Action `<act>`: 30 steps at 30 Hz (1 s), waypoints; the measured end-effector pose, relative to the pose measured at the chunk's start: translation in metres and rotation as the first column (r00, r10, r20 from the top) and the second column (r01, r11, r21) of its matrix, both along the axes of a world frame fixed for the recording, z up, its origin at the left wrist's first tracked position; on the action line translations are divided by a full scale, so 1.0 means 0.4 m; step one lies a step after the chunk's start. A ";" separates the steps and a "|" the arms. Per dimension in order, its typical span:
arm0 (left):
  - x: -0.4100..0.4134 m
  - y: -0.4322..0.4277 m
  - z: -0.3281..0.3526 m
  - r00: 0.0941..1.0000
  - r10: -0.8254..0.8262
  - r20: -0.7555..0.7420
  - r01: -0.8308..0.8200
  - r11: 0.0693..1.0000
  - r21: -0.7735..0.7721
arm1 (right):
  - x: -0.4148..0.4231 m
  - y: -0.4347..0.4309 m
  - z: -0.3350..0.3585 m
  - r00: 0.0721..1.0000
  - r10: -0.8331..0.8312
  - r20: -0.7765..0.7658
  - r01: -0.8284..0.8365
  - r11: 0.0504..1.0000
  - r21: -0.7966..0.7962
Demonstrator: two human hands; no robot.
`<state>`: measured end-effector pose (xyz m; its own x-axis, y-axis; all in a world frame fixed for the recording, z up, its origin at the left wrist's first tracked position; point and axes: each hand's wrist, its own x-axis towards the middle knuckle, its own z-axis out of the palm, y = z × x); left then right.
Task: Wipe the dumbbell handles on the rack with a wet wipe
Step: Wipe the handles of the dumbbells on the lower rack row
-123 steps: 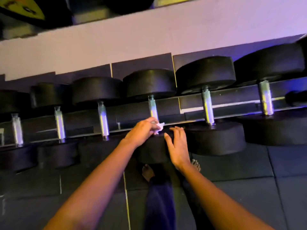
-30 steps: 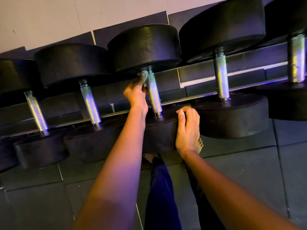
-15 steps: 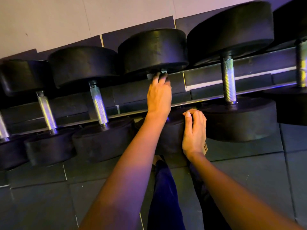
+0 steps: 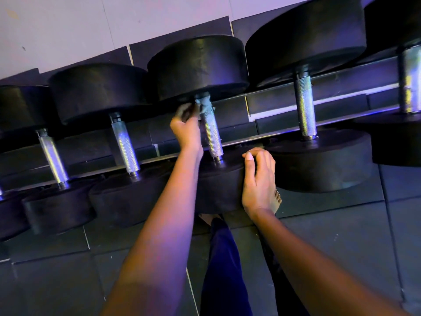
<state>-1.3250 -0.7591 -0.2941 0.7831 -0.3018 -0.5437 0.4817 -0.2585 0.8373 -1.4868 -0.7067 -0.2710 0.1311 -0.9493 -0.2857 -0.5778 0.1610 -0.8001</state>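
- Left of the left hand, two dumbbells lie across the rack, their metal bars bare
- The left hand reaches up with fingers curled, blurred at the tips, and pinches the wipe
- The wipe is a pale crumpled wad, pressed to the top of the handle, right under the far black head
- The handle is knurled metal, just right of the left wrist and bare below the wipe
- The near head of that dumbbell sits between the two wrists
- The right hand grips that near head at its right side, fingers bent over the top edge, thumb up along the face
- A bare foot shows just behind the right hand, on the dark floor mats
- Right of the right hand lies a larger dumbbell, not touched by either hand
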 end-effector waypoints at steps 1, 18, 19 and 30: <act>0.007 0.004 -0.003 0.990 0.025 -0.141 -0.032 0.998 -0.048 | -0.001 0.001 0.000 1.000 0.002 0.002 -0.002 1.000 0.000; 0.013 0.123 0.040 0.804 -0.594 -0.016 0.589 0.792 0.164 | -0.002 0.003 0.002 1.000 -0.005 0.003 0.005 1.000 0.011; 0.016 0.126 0.040 0.814 -0.577 -0.069 0.580 0.800 0.152 | -0.001 0.002 0.002 1.000 -0.004 0.004 0.004 1.000 0.007; 0.025 0.132 0.047 0.874 -0.407 -0.264 0.448 0.887 0.115 | -0.001 0.002 0.001 1.000 -0.003 0.004 0.003 1.000 0.010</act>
<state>-1.3151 -0.7062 -0.2753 0.4480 -0.4678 -0.7619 0.4619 -0.6085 0.6453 -1.4874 -0.7061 -0.2707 0.1289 -0.9469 -0.2944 -0.5743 0.1707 -0.8006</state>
